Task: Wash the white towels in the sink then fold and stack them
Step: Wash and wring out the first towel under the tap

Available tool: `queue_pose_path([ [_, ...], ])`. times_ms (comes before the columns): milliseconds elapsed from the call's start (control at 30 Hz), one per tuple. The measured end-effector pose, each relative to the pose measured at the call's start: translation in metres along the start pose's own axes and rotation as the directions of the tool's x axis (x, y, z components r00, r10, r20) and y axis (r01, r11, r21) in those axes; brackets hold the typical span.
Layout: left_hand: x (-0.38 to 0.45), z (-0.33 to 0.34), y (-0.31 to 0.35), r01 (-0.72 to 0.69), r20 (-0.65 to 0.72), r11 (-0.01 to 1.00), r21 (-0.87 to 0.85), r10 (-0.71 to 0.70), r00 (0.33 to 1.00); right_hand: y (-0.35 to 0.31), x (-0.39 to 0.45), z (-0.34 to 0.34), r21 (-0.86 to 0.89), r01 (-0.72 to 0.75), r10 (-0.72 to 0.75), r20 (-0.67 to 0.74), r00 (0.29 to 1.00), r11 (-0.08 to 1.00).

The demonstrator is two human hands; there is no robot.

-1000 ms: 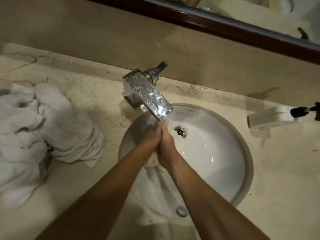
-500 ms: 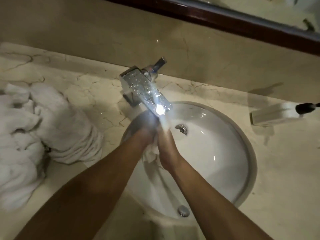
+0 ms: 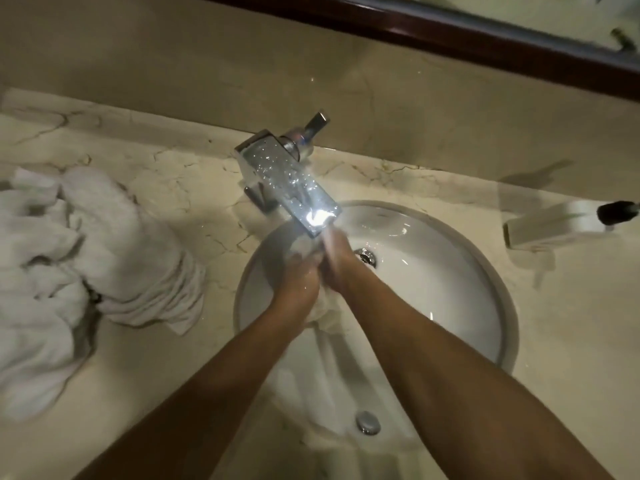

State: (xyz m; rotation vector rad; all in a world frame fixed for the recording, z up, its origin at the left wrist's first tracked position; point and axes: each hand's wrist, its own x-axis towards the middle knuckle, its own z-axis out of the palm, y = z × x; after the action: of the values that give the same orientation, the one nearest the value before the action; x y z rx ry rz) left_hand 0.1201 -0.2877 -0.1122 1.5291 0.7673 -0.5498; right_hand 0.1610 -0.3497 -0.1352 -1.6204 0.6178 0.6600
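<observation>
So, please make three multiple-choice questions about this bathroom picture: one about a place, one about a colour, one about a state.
1. Where does the heap of crumpled white towels lie?
A. on the marble counter left of the sink
B. inside the basin
C. on the faucet

2. What colour is the round sink basin?
A. black
B. white
C. green

3. What do the two hands do?
A. rest flat on the counter
B. turn the faucet handle
C. hold a wet white cloth under the spout

Answers:
1. A, the heap sits on the beige marble counter, left of the basin.
2. B, the bowl shows white below the chrome faucet.
3. C, the left hand and right hand are pressed together round the wet white cloth under the spout.
</observation>
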Motion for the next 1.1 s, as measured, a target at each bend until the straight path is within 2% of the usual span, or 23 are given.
queue_pose_path([
  [33,-0.001,-0.008,-0.003,-0.023,0.001,0.999,0.037,0.023,1.000,-0.005,-0.003,0.000,0.129,-0.058,0.058,0.010,0.998,0.990],
  [67,0.002,-0.019,-0.008,-0.028,0.019,0.998,0.065,0.027,0.999,0.000,0.003,-0.002,0.121,0.003,-0.003,0.003,1.000,0.993],
  [133,0.001,-0.038,-0.014,-0.077,-0.003,0.978,0.194,0.079,0.997,0.009,0.000,-0.009,-0.057,0.062,-0.061,0.032,0.998,0.996],
  [233,-0.002,-0.061,-0.017,-0.162,0.101,0.957,0.239,0.142,0.985,0.028,-0.014,-0.041,-0.235,0.138,-0.128,0.058,0.990,0.962],
  [300,-0.003,-0.072,-0.018,-0.215,0.157,0.891,0.399,0.164,0.974,0.028,-0.023,-0.072,-0.407,0.185,-0.164,0.085,0.983,0.894],
  [367,-0.006,-0.078,-0.014,-0.272,0.162,0.724,0.634,0.219,0.962,0.025,-0.034,-0.106,-0.656,0.195,-0.092,0.189,0.978,0.729],
  [467,-0.019,-0.075,0.000,-0.364,0.118,0.538,0.760,0.437,0.892,0.019,-0.056,-0.134,-0.966,0.132,0.181,0.174,0.968,0.222],
  [500,-0.025,-0.072,0.003,-0.404,0.117,0.510,0.759,0.504,0.856,0.018,-0.064,-0.137,-0.988,0.124,0.187,0.139,0.972,0.092],
  [533,-0.032,-0.069,0.006,-0.424,0.121,0.503,0.753,0.528,0.841,0.018,-0.067,-0.140,-0.988,0.139,0.123,0.147,0.981,0.070],
  [567,-0.036,-0.067,0.009,-0.427,0.134,0.494,0.757,0.523,0.842,0.013,-0.074,-0.141,-0.977,0.157,0.063,0.167,0.984,0.143],
  [600,-0.037,-0.066,0.010,-0.406,0.154,0.458,0.790,0.493,0.856,0.013,-0.076,-0.144,-0.937,0.190,-0.018,0.193,0.981,0.293],
  [667,-0.039,-0.062,0.011,-0.339,0.205,0.228,0.913,0.462,0.863,0.003,-0.093,-0.146,-0.781,0.280,-0.138,0.245,0.960,0.558],
  [700,-0.039,-0.059,0.011,-0.330,0.251,0.082,0.940,0.485,0.838,-0.005,-0.104,-0.146,-0.713,0.327,-0.198,0.261,0.945,0.620],
  [733,-0.038,-0.057,0.011,-0.349,0.298,0.006,0.937,0.504,0.810,-0.010,-0.111,-0.147,-0.663,0.372,-0.262,0.263,0.928,0.650],
  [767,-0.034,-0.054,0.008,-0.386,0.336,-0.010,0.923,0.511,0.791,-0.015,-0.119,-0.145,-0.647,0.406,-0.321,0.253,0.913,0.645],
  [800,-0.033,-0.051,0.003,-0.408,0.337,0.038,0.912,0.497,0.800,-0.019,-0.127,-0.144,-0.669,0.445,-0.392,0.241,0.888,0.596],
  [867,-0.031,-0.050,-0.003,-0.375,0.271,0.124,0.919,0.493,0.827,-0.021,-0.137,-0.142,-0.788,0.471,-0.520,0.231,0.822,0.396],
  [933,-0.037,-0.052,-0.012,-0.282,0.123,0.196,0.939,0.573,0.810,-0.017,-0.145,-0.137,-0.916,0.349,-0.624,0.155,0.766,0.200],
  [967,-0.040,-0.051,-0.018,-0.242,0.046,0.259,0.935,0.587,0.808,-0.012,-0.148,-0.135,-0.955,0.245,-0.660,0.079,0.747,0.164],
  [1000,-0.046,-0.048,-0.023,-0.227,-0.025,0.372,0.900,0.564,0.825,-0.006,-0.148,-0.133,-0.972,0.142,-0.643,-0.010,0.766,0.185],
  [1033,-0.049,-0.045,-0.030,-0.232,-0.067,0.491,0.840,0.517,0.853,0.004,-0.147,-0.130,-0.964,0.075,-0.597,-0.097,0.796,0.257],
  [1067,-0.055,-0.040,-0.034,-0.242,-0.098,0.654,0.717,0.439,0.893,0.018,-0.142,-0.126,-0.913,0.058,-0.531,-0.184,0.827,0.405],
  [1100,-0.059,-0.037,-0.038,-0.252,-0.113,0.802,0.541,0.366,0.924,0.032,-0.137,-0.121,-0.784,0.091,-0.458,-0.260,0.850,0.615],
])
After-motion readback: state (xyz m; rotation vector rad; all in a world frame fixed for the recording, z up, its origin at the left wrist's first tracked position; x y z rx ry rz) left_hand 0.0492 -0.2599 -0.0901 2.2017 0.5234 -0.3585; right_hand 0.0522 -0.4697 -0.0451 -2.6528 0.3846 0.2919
